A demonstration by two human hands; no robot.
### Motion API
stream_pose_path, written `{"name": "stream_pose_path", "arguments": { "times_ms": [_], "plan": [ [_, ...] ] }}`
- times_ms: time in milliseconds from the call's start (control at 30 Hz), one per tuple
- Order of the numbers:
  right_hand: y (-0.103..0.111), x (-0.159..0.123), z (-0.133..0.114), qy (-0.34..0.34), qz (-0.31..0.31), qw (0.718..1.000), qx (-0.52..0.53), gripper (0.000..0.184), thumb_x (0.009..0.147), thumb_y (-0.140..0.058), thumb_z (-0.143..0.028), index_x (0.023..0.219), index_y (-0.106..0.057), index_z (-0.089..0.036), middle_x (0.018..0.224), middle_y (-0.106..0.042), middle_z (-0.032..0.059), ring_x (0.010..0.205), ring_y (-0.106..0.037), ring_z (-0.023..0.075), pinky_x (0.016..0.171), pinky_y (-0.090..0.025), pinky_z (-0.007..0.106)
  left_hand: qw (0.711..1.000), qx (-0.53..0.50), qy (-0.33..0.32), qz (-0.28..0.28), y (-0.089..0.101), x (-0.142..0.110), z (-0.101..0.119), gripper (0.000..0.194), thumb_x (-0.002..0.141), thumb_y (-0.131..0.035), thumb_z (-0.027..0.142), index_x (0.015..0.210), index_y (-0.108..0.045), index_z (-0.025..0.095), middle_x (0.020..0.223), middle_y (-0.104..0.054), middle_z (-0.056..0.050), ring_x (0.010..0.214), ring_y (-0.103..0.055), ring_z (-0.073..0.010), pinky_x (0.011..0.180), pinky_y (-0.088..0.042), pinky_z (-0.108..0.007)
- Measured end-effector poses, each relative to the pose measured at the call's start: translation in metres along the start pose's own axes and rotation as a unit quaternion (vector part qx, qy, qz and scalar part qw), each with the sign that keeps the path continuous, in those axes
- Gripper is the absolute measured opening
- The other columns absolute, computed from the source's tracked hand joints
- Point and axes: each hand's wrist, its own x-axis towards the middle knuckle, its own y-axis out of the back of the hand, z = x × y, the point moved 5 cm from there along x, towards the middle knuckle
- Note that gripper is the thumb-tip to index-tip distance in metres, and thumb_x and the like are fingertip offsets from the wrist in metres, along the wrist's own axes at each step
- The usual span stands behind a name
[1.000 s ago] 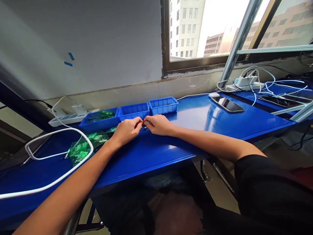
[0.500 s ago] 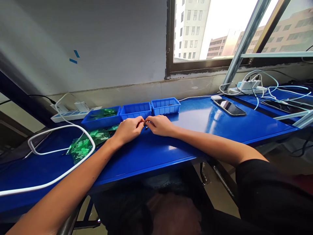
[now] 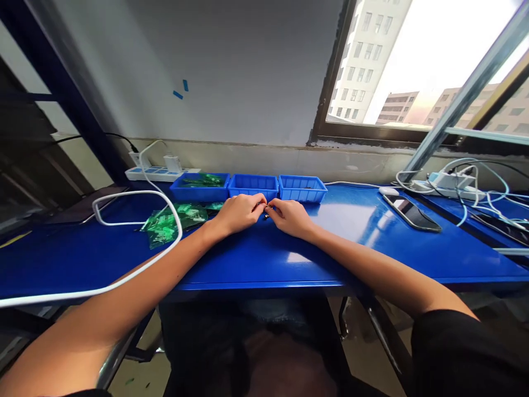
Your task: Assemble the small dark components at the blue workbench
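My left hand and my right hand rest on the blue table, fingertips meeting just in front of the middle blue bin. Both hands are closed in a pinch on a small dark part held between them; it is too small to name. A blue bin holding green parts stands to the left and a third blue bin to the right. Green bagged parts lie on the table near my left wrist.
A thick white cable loops over the left of the table from a power strip. A phone lies to the right, with another power strip and tangled cables beyond. A window sits behind on the right.
My hands have stayed pinched together on the small part. The view has swung to the left, so the hands and bins now sit nearer the frame's middle.
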Motion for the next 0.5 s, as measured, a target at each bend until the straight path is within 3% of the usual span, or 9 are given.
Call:
{"name": "stream_pose_path", "arguments": {
  "times_ms": [233, 500],
  "plan": [
    [0.0021, 0.0005, -0.0022, -0.006, 0.017, 1.0, 0.026, 0.021, 0.086, -0.045, -0.029, 0.1, -0.058, -0.019, 0.063, -0.062, -0.0021, 0.058, -0.056, 0.0135, 0.053, -0.027, 0.022, 1.0, 0.003, 0.001, -0.003, -0.0005, -0.0011, 0.001, 0.032, 0.089, -0.03, 0.033, 0.093, -0.06, 0.022, 0.088, -0.07, -0.005, 0.082, -0.064, -0.023, 0.062, -0.041, -0.027],
    [-0.0007, 0.0006, -0.0017, 0.017, 0.012, 1.0, 0.021, 0.021, 0.087, -0.042, -0.027, 0.094, -0.06, -0.018, 0.072, -0.066, 0.0012, 0.061, -0.058, 0.013, 0.056, -0.03, 0.022, 0.999, 0.017, 0.007, -0.026, -0.0043, -0.0004, 0.0, 0.033, 0.09, -0.028, 0.033, 0.095, -0.059, 0.022, 0.091, -0.069, -0.005, 0.086, -0.063, -0.0236, 0.067, -0.043, -0.028]
  ]
}}
